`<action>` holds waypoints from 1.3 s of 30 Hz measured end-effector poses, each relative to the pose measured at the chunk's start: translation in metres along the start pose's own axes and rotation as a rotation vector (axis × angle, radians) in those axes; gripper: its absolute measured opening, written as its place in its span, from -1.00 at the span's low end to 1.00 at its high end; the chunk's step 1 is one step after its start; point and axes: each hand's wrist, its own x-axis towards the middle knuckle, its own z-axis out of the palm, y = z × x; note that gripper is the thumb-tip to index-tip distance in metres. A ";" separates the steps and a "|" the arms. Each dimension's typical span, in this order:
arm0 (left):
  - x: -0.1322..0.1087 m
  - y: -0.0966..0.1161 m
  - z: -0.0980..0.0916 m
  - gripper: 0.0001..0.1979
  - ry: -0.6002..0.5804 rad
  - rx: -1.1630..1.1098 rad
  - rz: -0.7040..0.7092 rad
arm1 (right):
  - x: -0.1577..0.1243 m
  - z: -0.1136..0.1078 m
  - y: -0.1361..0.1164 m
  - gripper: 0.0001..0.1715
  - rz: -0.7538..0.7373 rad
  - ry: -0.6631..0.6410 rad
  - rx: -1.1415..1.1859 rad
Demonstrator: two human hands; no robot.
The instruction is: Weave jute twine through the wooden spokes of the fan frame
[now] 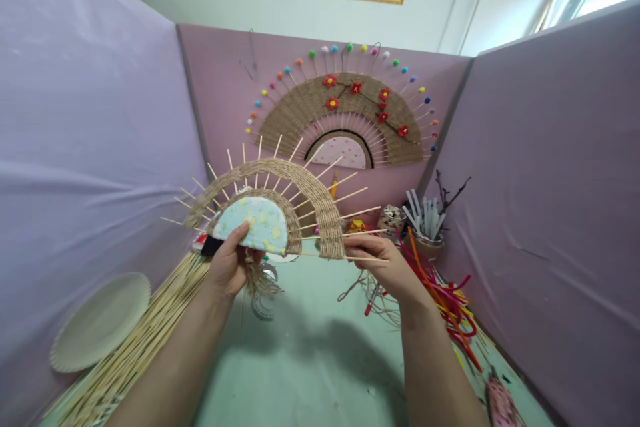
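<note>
A half-round woven fan frame is held up above the table, with thin wooden sticks radiating past its twine band. At its centre is a light blue half-disc with yellow spots, edged in twine. My left hand grips the half-disc's lower part, thumb on the front and fingers behind. Loose twine ends hang beside that hand. At the fan's right end, my right hand is closed around the lowest sticks, next to the woven band's edge.
A finished fan with red flowers and coloured balls hangs on the pink back panel. Wooden sticks and a white plate lie left. Pipe cleaners, a jar of glue sticks and twigs are right.
</note>
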 end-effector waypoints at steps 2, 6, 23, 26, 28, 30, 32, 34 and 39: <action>0.000 0.001 0.000 -0.86 -0.002 -0.010 0.009 | -0.001 -0.001 -0.001 -0.76 -0.006 0.035 -0.011; 0.002 0.002 -0.001 -0.87 0.013 -0.007 0.017 | -0.002 -0.004 -0.001 -0.75 -0.002 0.083 -0.018; 0.004 0.005 0.000 -0.86 0.039 -0.006 0.053 | -0.017 -0.038 -0.009 -0.66 0.089 0.095 -0.248; 0.005 0.004 0.000 -0.85 0.042 -0.029 0.044 | -0.018 -0.037 -0.017 -0.66 0.074 0.144 -0.370; 0.006 0.003 0.000 -0.84 0.051 -0.050 0.039 | -0.020 -0.033 -0.023 -0.68 0.045 0.149 -0.458; 0.006 0.002 0.000 -0.83 0.050 -0.072 0.039 | -0.023 -0.028 -0.031 -0.70 0.021 0.133 -0.518; 0.006 0.001 0.001 -0.83 0.041 -0.088 0.049 | -0.025 -0.021 -0.037 -0.72 0.000 0.095 -0.541; 0.006 0.001 0.001 -0.85 0.044 -0.089 0.063 | -0.026 -0.013 -0.041 -0.74 -0.023 0.040 -0.540; 0.005 0.001 0.003 -0.86 0.065 -0.098 0.081 | -0.023 0.007 -0.041 -0.80 -0.038 -0.075 -0.481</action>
